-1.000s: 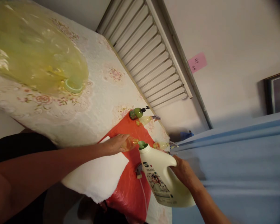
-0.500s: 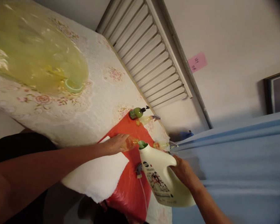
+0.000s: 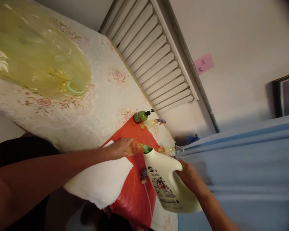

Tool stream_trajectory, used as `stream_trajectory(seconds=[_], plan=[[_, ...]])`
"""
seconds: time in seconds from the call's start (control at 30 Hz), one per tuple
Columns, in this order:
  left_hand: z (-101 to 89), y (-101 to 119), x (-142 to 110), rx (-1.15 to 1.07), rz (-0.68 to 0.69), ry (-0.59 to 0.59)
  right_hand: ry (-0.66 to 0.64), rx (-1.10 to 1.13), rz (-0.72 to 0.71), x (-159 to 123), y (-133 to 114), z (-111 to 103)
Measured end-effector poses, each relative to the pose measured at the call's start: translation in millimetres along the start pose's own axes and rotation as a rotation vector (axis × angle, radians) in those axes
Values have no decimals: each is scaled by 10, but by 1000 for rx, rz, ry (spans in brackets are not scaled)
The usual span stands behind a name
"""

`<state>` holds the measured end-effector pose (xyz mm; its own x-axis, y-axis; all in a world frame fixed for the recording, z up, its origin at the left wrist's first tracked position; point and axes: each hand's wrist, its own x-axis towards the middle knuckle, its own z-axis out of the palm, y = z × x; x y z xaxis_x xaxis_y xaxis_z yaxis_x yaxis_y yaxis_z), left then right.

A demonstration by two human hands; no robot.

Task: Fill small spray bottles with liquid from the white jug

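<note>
Left hand (image 3: 121, 148): fingers closed round translucent orange-looking plastic bottle (image 3: 134, 148) | right hand (image 3: 188, 175): fingers curled, gripping handled cream plastic jug (image 3: 170, 187) | unmoved this past second; we seem steady

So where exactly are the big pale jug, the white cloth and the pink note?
Big pale jug (image 3: 173, 185): head view, on the middle of its body.
White cloth (image 3: 102, 184): head view, on its broad middle.
Pink note (image 3: 204, 64): head view, on its centre.
</note>
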<state>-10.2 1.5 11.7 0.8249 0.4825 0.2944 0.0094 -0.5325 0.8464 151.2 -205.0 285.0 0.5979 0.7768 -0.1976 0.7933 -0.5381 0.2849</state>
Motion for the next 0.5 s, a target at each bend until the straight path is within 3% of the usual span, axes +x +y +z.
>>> stream_trajectory(seconds=[0.5], plan=[[30,-17,3,9,13,27,-4,51,-20,15,45,22]])
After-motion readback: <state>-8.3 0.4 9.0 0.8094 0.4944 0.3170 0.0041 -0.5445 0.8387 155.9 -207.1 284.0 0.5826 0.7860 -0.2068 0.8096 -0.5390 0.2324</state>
